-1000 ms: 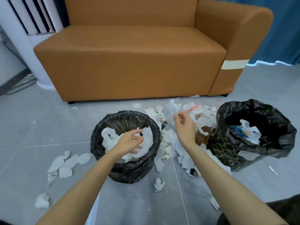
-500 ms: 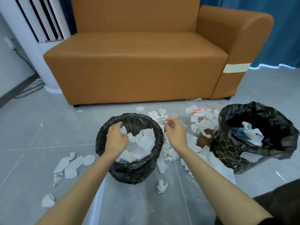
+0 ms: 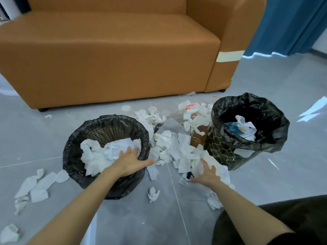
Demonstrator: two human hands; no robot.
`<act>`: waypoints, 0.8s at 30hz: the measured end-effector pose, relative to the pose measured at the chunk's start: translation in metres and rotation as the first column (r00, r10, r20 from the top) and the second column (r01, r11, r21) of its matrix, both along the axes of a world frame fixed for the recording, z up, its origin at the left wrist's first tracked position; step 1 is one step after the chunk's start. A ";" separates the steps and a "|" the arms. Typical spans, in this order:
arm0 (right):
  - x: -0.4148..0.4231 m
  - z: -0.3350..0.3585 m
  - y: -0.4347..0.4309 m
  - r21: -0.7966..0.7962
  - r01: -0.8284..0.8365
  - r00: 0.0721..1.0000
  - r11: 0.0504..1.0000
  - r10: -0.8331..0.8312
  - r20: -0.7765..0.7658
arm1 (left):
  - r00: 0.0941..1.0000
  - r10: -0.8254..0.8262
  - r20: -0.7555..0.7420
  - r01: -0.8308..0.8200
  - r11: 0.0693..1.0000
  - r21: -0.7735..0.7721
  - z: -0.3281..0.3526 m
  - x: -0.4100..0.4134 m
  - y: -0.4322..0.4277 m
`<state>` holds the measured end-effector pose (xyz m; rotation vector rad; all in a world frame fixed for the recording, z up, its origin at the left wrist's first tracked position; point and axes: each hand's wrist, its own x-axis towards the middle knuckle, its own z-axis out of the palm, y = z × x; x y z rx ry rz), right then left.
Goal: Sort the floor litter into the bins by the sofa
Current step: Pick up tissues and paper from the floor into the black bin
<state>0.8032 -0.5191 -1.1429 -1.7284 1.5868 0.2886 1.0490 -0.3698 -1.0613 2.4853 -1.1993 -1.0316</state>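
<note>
My left hand (image 3: 131, 161) lies flat and wide at the lower middle of the frame. Its fingers are spread over the near rim of the left bin (image 3: 106, 119), its fingertips are on the white paper inside, and it holds nothing. This bin is a woven basket with a black liner, about half full of crumpled tissue.

My right hand (image 3: 206, 174) is further right and a little lower. It is also wide, with straight, splayed fingers pressing on the near edge of the litter pile (image 3: 177, 145); nothing is gripped.

The pile is mostly white tissue and fills the floor between the two bins, touching both. In it are a clear plastic sheet (image 3: 169, 125) and a brown packet (image 3: 196, 138).

The right bin (image 3: 223, 149) sits at the right of the frame. Its wall has a dark gold pattern, a loose black bag hangs over it, and there are white and blue scraps inside.

More torn tissue scraps (image 3: 39, 184) lie on the grey tiled floor (image 3: 265, 183) at the lower left. One crumpled tissue (image 3: 153, 193) sits alone between my forearms.

The orange sofa (image 3: 106, 50) fills the top of the frame behind the bins, with a blue curtain (image 3: 292, 23) at the upper right.
</note>
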 end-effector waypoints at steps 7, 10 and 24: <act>0.014 -0.027 0.005 -0.036 -0.216 0.974 0.976 0.218 0.058 | 0.987 0.016 -0.162 -0.025 0.998 -0.055 -0.013 0.010 -0.003; 0.026 -0.043 0.008 -0.126 -0.189 0.981 0.974 0.192 0.007 | 0.982 0.017 -0.187 -0.029 0.998 -0.060 -0.014 0.010 -0.002; 0.056 -0.019 0.013 -0.344 -0.106 0.954 0.933 0.193 0.228 | 0.999 0.045 0.028 -0.041 0.992 -0.123 -0.001 0.012 0.003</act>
